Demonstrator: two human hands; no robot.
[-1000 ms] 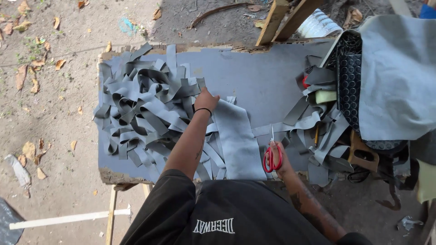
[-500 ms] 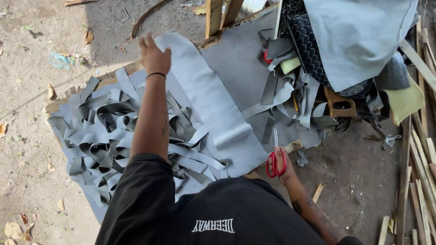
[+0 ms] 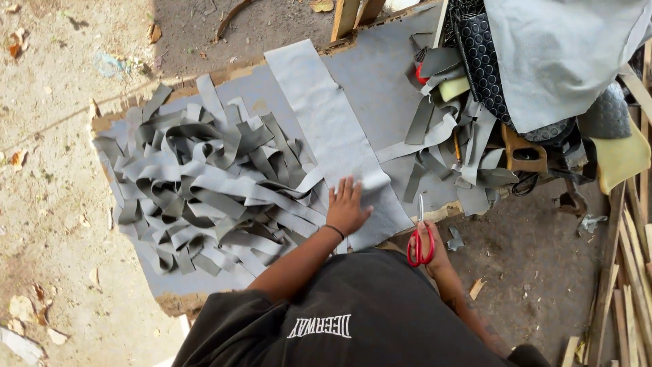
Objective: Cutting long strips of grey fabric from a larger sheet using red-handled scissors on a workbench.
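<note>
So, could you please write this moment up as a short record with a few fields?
Setting: outdoor worktable covered in grey sheet, on bare dirt ground
Left hand: left hand lies flat, palm down, on the near end of a long flat grey strip of material
Right hand: right hand has its grip on red-handled scissors, blades pointing up by the table's near edge
Left of strip: tangled heap of cut grey strips
Right of strip: more grey offcuts and a black perforated sheet
</note>
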